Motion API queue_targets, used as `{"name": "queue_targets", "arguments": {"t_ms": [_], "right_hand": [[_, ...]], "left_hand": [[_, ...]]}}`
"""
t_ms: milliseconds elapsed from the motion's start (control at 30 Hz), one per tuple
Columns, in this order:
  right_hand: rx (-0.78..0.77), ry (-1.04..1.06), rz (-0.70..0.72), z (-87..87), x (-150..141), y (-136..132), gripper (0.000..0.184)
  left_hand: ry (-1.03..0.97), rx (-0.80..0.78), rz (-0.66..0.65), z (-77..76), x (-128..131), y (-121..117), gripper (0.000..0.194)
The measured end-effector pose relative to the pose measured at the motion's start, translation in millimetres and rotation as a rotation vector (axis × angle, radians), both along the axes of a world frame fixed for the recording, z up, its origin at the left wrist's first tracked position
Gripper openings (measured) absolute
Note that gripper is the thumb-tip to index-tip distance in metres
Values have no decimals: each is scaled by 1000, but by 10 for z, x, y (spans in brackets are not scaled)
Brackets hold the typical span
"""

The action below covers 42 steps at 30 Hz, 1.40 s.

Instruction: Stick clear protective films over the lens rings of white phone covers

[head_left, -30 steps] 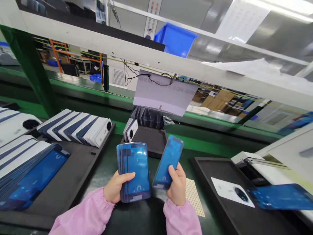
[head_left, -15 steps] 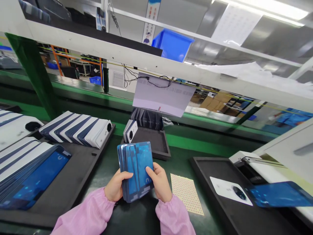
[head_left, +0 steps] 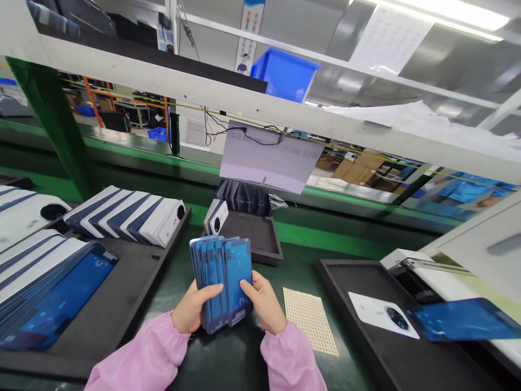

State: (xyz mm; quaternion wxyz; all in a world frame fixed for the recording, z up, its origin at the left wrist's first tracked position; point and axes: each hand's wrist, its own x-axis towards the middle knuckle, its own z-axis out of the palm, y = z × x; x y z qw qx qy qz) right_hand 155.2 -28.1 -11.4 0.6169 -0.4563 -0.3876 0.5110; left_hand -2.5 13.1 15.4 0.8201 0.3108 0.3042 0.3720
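Between my hands, above the dark green bench, is a fanned stack of phone back covers with their blue-filmed sides toward me. My left hand is closed round the left part of the stack, thumb across its front. At the right, my right hand pinches the foremost cover, which stands slightly apart from the others. Fingers behind the covers are hidden. Beyond the stack, a small black tray bears a few white covers with round black camera areas.
A large black tray at left bears rows of white covers. A yellowish sticker sheet lies right of my hands. The right tray bears a white cover and a blue-filmed cover. A shelf beam crosses overhead.
The stack is fanned wider: the covers in my left hand have shifted left, and a gap has widened beside the front cover in my right hand.
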Motion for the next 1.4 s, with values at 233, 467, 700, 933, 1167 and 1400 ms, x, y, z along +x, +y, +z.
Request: {"name": "queue_targets", "arguments": {"t_ms": [233,467,700,933,1167,1400], "right_hand": [[66,163,-188,19,189,-10,30],[-19,37,21,-47,-6,12,29],[30,234,-161,-23,53,10,28],[6,-21,-124,-44,-73,-10,30],[-11,143,-101,-91,-34,37,31],[47,143,24,-128,-74,25,34]], "left_hand": [[73,-41,68,52,19,19,49],[11,-5,64,5,13,9,36],[61,-92,72,-30,-18,112,31],[12,-25,123,-83,-40,178,35],[51,-77,177,-76,-131,244,28],[13,12,149,-7,-91,172,34]]}}
